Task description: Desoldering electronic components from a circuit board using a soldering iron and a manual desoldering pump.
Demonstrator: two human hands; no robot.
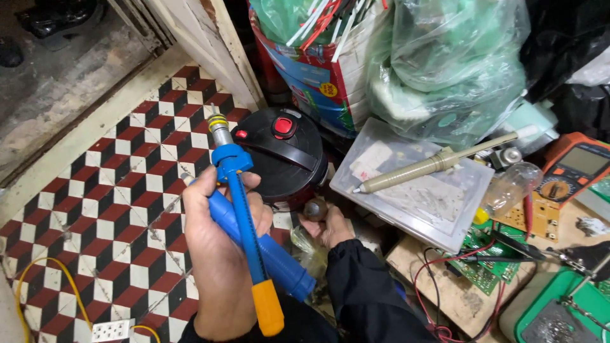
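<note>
The black round plastic cooker lid (pixel 286 155) lies far on the tiled floor (pixel 114 209), not yet touched by the tool. The blue plastic solder sucker (pixel 244 222) stands ready, left hand (pixel 216 254) wrapped around it. Right hand (pixel 327 225) pinches a small dark knob (pixel 315 209).

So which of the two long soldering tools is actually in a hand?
The blue desoldering pump, gripped by the left hand. The beige soldering iron lies untouched on the clear plastic box.

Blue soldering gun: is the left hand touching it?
Touching. The head view shows the left hand wrapped around the blue soldering gun, fingers closed on its handle.
</note>
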